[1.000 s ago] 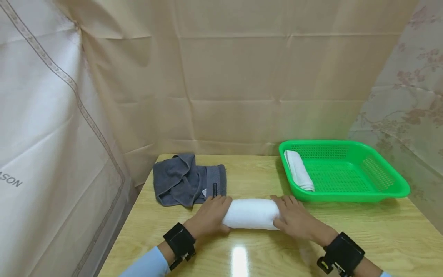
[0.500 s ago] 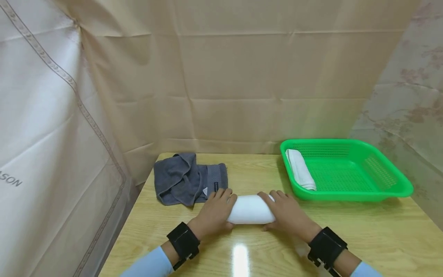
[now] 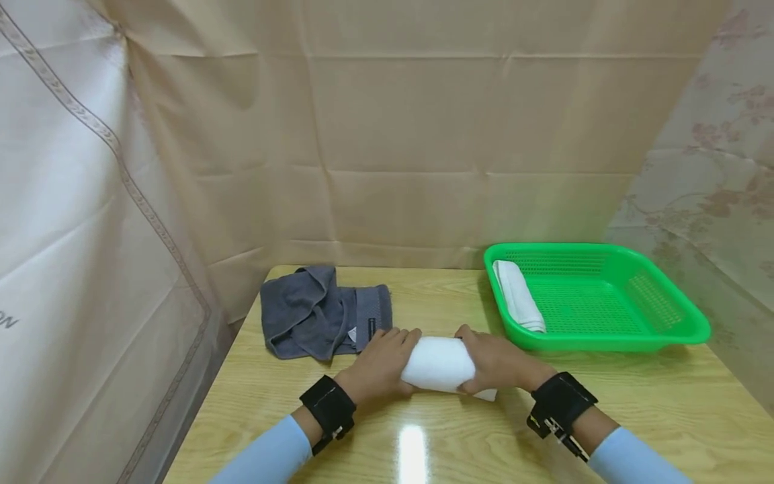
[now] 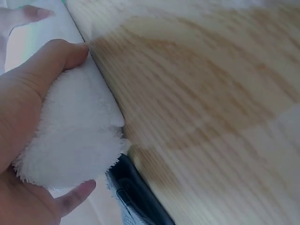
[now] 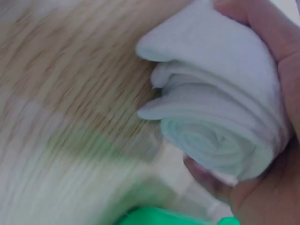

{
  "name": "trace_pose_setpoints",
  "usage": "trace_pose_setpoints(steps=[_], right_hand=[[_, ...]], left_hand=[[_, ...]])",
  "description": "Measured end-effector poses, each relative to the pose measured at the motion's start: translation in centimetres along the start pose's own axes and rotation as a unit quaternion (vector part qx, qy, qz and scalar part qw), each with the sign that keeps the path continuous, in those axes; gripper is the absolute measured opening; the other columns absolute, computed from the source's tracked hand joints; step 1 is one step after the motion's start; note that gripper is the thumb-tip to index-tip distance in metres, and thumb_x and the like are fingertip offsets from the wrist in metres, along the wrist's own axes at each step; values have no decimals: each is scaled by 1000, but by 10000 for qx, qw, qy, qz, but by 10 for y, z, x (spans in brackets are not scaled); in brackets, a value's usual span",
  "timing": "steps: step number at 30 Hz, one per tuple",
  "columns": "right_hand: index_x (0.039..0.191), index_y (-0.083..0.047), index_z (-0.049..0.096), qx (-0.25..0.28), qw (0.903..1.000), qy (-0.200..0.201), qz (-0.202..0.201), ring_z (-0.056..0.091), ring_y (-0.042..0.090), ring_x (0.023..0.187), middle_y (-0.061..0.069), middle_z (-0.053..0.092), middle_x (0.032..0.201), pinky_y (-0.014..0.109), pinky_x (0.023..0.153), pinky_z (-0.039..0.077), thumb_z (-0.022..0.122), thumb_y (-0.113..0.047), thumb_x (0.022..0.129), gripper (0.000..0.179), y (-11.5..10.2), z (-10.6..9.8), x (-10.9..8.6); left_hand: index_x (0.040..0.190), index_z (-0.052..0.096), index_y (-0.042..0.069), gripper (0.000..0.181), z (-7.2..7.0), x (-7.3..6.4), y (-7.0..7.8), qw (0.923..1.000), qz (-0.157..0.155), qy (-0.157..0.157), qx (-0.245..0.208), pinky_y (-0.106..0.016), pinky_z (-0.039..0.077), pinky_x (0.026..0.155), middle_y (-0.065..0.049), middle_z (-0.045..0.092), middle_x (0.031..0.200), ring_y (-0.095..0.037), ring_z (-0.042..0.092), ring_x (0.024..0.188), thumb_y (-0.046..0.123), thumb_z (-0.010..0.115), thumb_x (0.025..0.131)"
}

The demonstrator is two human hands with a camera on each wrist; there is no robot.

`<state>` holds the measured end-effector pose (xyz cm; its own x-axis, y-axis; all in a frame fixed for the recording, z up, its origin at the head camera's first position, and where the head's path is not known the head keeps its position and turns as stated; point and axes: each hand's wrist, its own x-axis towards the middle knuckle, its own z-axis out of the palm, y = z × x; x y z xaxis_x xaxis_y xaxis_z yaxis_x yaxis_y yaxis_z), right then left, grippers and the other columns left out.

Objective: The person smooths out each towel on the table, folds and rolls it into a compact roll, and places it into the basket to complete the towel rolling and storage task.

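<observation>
A white towel [image 3: 438, 364], rolled into a thick cylinder, lies crosswise between both hands over the wooden table. My left hand [image 3: 383, 366] grips its left end; in the left wrist view the thumb presses along the fluffy towel [image 4: 77, 126], with fingers on the far side. At the other end my right hand [image 3: 497, 363] holds the roll, thumb on the near side. The right wrist view shows the spiral end of the towel [image 5: 220, 93] and its loose layered edges sticking out. A flat white corner pokes out under the right hand in the head view.
Close beyond my left hand lies a crumpled dark grey towel [image 3: 302, 316]. A green plastic basket [image 3: 605, 344] stands at the right back, with a folded white towel [image 3: 519, 296] along its left side. Beige cloth [image 3: 387, 134] hangs behind the table [image 3: 302, 430].
The right hand has shifted left and turned along the roll, so less of the towel shows between the hands. A towel corner has come into sight beneath the right hand.
</observation>
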<state>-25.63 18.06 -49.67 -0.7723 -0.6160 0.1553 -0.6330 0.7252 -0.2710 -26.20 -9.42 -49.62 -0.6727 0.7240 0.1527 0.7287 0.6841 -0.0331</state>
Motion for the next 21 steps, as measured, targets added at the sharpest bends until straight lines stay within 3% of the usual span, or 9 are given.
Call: trace_pose_setpoints(steps=[5, 8, 12, 16, 19, 21], right_hand=[[134, -6, 52, -1402, 9884, 587, 2, 54, 36, 107, 17, 54, 120, 53, 83, 46, 92, -62, 62, 99, -13, 12, -6], [139, -6, 52, -1474, 9865, 711, 24, 55, 35, 108, 15, 57, 120, 53, 87, 47, 92, -54, 65, 96, -15, 18, -7], [137, -5, 53, -992, 9934, 550, -144, 60, 29, 101, 10, 62, 114, 50, 87, 51, 92, -42, 65, 90, -9, 17, -3], [130, -6, 55, 47, 9988, -79, -482, 63, 19, 90, 4, 65, 106, 41, 78, 54, 91, -33, 65, 79, -1, 5, 6], [128, -9, 51, 1005, 9917, -760, -252, 63, 13, 84, 1, 65, 103, 35, 74, 54, 91, -31, 68, 76, 3, -4, 12], [131, -10, 46, 1391, 9857, -947, -84, 63, 12, 83, 2, 65, 103, 34, 74, 53, 92, -32, 69, 80, 3, -6, 12]], left_hand=[[143, 48, 14, 87, -1, -2, -3, 9992, 22, -65, -396, -43, 50, 90, -5, 62, 120, -23, 59, 109, 48, 89, 74], [141, 52, 15, 81, -2, -2, -3, 9990, -5, -41, -447, -43, 51, 90, -6, 62, 124, -23, 58, 111, 48, 87, 76], [144, 54, 15, 83, -3, -4, -1, 9998, -62, -18, -168, -45, 48, 96, -11, 54, 133, -27, 50, 116, 49, 88, 75], [139, 56, 13, 86, -8, -4, 0, 9998, 60, -136, 155, -44, 47, 93, -10, 56, 125, -26, 51, 110, 48, 91, 70], [139, 54, 10, 89, -12, -3, -1, 9991, 232, -297, 204, -42, 50, 89, -8, 60, 120, -24, 55, 107, 47, 93, 68], [141, 51, 9, 93, -13, -2, -2, 9987, 267, -420, 81, -40, 51, 89, -9, 62, 119, -24, 58, 106, 46, 93, 67]])
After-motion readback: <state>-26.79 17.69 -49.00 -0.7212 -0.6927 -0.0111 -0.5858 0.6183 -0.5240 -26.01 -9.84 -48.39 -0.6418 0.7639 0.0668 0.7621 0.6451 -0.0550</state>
